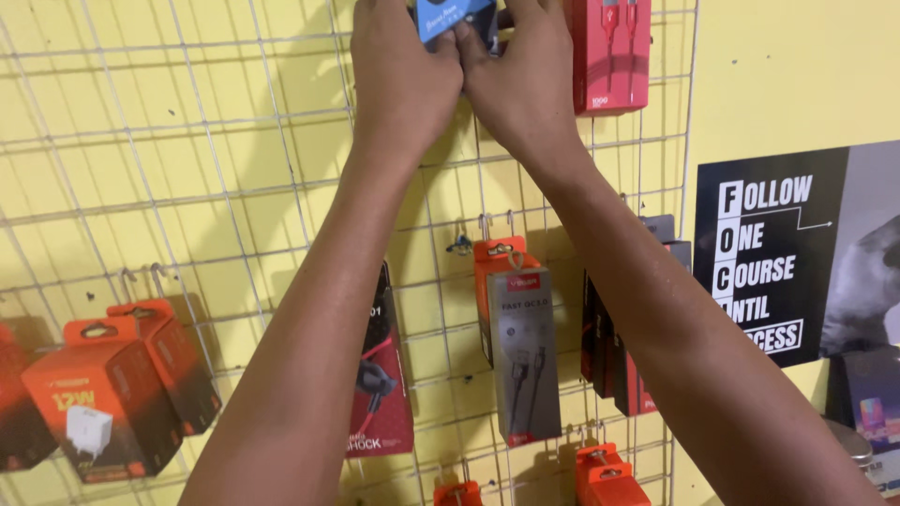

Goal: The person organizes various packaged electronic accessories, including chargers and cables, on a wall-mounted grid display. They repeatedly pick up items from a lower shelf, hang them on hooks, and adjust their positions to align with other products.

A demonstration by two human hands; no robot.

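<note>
The fingers (448,45) of both hands close on a small blue package (454,16), flat and card-faced, at the 12 o'clock edge of the view, cut off by the frame. The left hand (405,80) grips it from the 9 o'clock side, the right hand (523,84) from 3 o'clock, thumbs meeting just under it. Both bare forearms run up from the lower edge.

The package sits against a white wire grid (187,178), thin rods crossing in squares, mounted on a smooth yellow wall (778,75). Just beside the right hand, at 1 o'clock, hangs a glossy red cable pack (609,56). Between the forearms, near the centre, hangs a tall grey cable box (525,361) with an orange hang tab. Left of it, partly behind the left forearm, is a flat dark red blister card (384,394). At 8 o'clock hang blocky orange charger boxes (103,403) on wire hooks. At 4 o'clock dark flat packs (609,356) hang behind the right forearm. At 3 o'clock a matte black poster (778,253) with white lettering is fixed to the wall.
</note>
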